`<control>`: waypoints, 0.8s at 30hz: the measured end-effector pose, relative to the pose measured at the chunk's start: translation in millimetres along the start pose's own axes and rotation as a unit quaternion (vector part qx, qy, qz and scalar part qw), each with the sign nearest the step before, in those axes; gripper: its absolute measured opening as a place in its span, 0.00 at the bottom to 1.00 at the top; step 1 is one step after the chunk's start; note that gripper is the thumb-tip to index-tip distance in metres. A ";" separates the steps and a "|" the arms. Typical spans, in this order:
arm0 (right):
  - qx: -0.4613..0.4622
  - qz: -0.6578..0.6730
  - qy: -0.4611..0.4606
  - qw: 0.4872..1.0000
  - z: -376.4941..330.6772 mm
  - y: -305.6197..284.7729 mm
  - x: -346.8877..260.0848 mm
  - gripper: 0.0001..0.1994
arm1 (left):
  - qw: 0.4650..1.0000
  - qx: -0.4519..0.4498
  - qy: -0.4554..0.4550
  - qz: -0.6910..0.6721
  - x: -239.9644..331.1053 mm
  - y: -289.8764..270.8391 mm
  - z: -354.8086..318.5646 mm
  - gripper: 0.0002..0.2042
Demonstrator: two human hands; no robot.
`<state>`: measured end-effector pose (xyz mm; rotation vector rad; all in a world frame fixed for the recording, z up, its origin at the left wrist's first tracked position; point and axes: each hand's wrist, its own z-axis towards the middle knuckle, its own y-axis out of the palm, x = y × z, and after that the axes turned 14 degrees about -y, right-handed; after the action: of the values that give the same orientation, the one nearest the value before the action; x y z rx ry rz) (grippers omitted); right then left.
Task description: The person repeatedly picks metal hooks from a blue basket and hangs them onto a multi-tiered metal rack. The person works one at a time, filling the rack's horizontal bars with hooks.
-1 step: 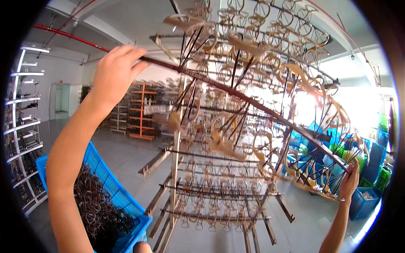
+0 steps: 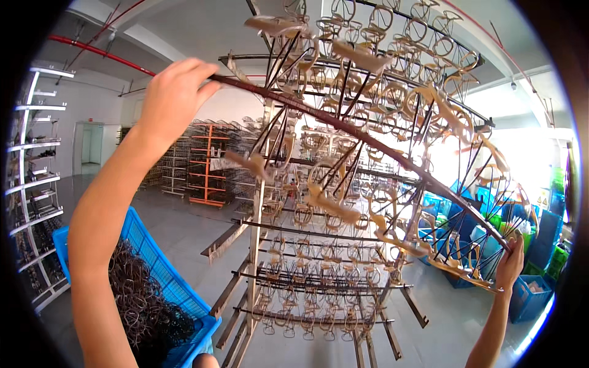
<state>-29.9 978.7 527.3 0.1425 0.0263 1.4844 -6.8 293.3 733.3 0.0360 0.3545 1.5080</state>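
A long dark reddish-brown rack bar (image 2: pixel 350 127) slants across the view, its left end higher than its right. My left hand (image 2: pixel 178 98) is closed round the bar's upper left end, and my right hand (image 2: pixel 510 265) grips the lower right end. Thin dark prongs stick out from both sides of the bar and carry several tan, curved frames (image 2: pixel 334 205), shaped like glasses frames. Just behind the bar stands a tall metal rack (image 2: pixel 253 257) holding rows of similar looped pieces. Parts of that rack are hidden by the bar and its load.
Below my left arm, a blue crate (image 2: pixel 165 270) holds a heap of dark looped pieces. White shelving (image 2: pixel 23 178) stands far left, an orange rack (image 2: pixel 208 162) farther back. Blue crates (image 2: pixel 531 297) stand at right. Metal rails (image 2: pixel 224 239) jut from the tall rack.
The bar and the frames on it have shifted very slightly, and some frames swing or blur. Both hands keep their hold on the bar's ends.
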 end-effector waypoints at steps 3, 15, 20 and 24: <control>-0.005 0.002 -0.037 0.999 -5.8 11.9 11.9 0.16 | 0.999 -0.035 -0.016 -0.006 -0.4 15.3 -11.7 0.12; -0.101 -0.066 -0.078 0.990 31.4 86.1 18.2 0.16 | 0.949 -0.268 -0.168 0.007 9.7 92.6 -82.6 0.17; -0.009 0.009 -0.199 0.980 112.2 140.3 -8.7 0.09 | 0.949 -0.281 -0.144 0.005 -9.5 84.7 -86.7 0.14; -0.182 0.024 -0.175 0.967 151.5 159.3 -1.0 0.09 | 0.920 -0.313 -0.234 0.000 -16.8 90.3 -91.8 0.17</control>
<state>-171.9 978.4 695.2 0.1066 -0.5360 1.4682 -117.6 265.6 671.5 -0.1097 -0.5188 1.4981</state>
